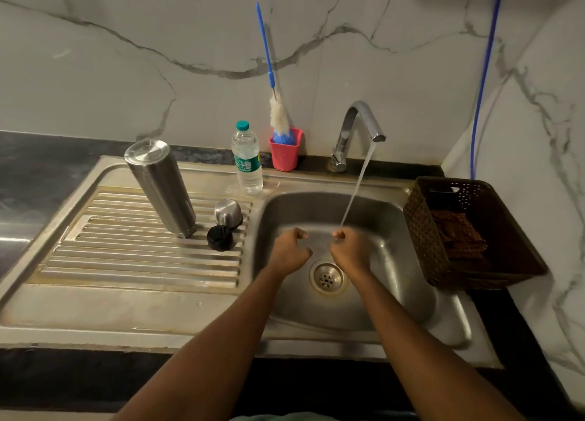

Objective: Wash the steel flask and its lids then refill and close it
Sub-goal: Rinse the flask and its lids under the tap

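A rounded stainless steel sink basin (pixel 395 230) is set in a dark counter. Behind it, a curved chrome tap (pixel 357 129) runs a thin stream of water (pixel 357 186) into it. Over the basin, the left hand (pixel 289 253) and right hand (pixel 349 251) hover near each other but apart, fingers curled in. Both are blurred, but they seem to hold nothing. The stream meets the right hand's knuckles.

Left of the basin, on the ribbed draining board (pixel 126 246), the tall cylindrical steel flask (pixel 161 188) stands base up. Between it and the basin sit a small domed steel lid (pixel 228 213) and a round black plastic lid (pixel 220 237). Right of the basin sits a brown woven basket (pixel 421 230).
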